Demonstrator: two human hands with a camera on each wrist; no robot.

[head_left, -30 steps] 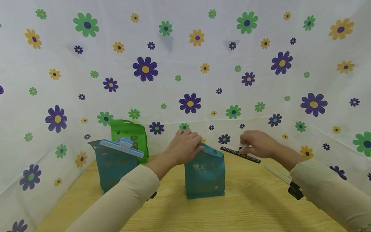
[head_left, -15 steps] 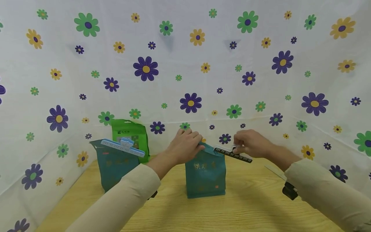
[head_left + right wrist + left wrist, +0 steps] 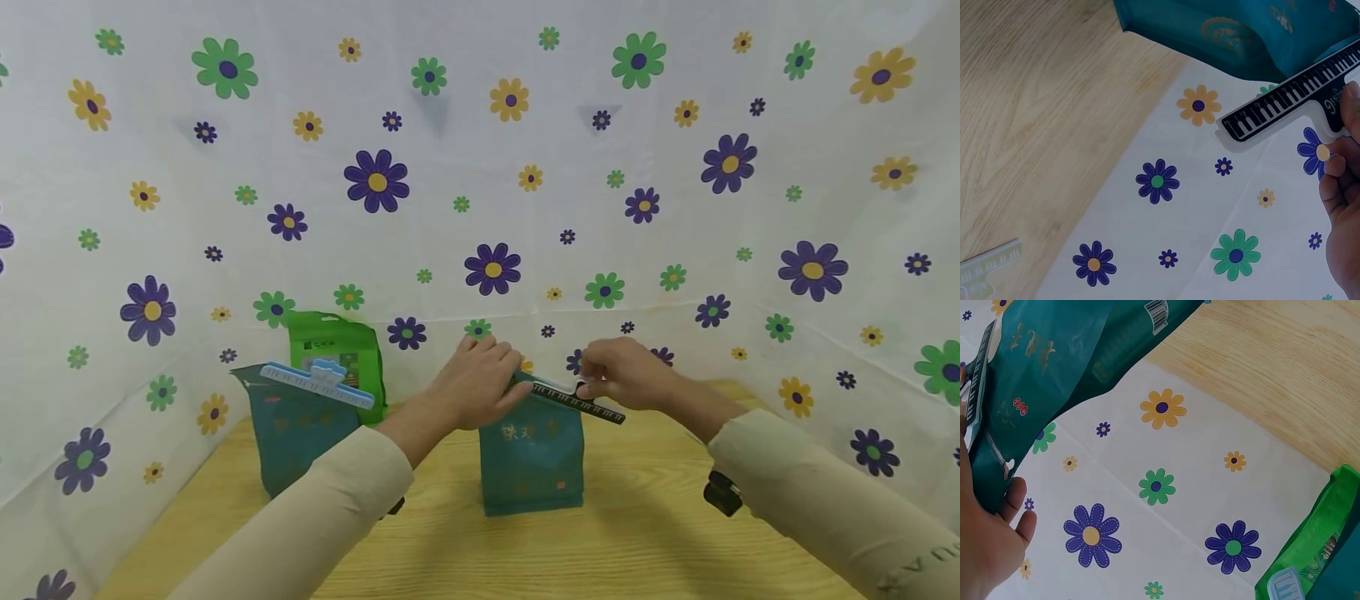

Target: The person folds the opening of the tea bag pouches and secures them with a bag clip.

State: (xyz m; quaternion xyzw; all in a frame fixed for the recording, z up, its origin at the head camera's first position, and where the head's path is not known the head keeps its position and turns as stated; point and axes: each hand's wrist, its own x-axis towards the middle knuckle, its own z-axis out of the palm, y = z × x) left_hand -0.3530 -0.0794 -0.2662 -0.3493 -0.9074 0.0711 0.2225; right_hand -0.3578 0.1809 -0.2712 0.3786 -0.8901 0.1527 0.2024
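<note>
A teal pouch bag (image 3: 531,468) with gold lettering stands upright on the wooden table, its top folded over. My left hand (image 3: 480,382) grips the left part of that fold; in the left wrist view its fingers (image 3: 1015,499) lie at the bag's upper edge. With thumb and fingers my right hand (image 3: 628,372) pinches the handle of a long black clip (image 3: 596,408) printed with piano keys. The clip lies along the folded top, its left end near my left thumb and its right end sticking out past the bag. In the right wrist view the clip (image 3: 1285,103) overlaps the bag's edge.
At the left stands another teal bag (image 3: 288,442), with a light blue piano-key clip (image 3: 318,385) across its top. A bright green bag (image 3: 363,354) is behind it. A pale clip (image 3: 988,269) lies on the table at the right. Flower-printed cloth (image 3: 495,208) surrounds the table.
My right hand has moved left with the black clip, from beside the bag to over its folded top. My left hand has kept its grip on the fold.
</note>
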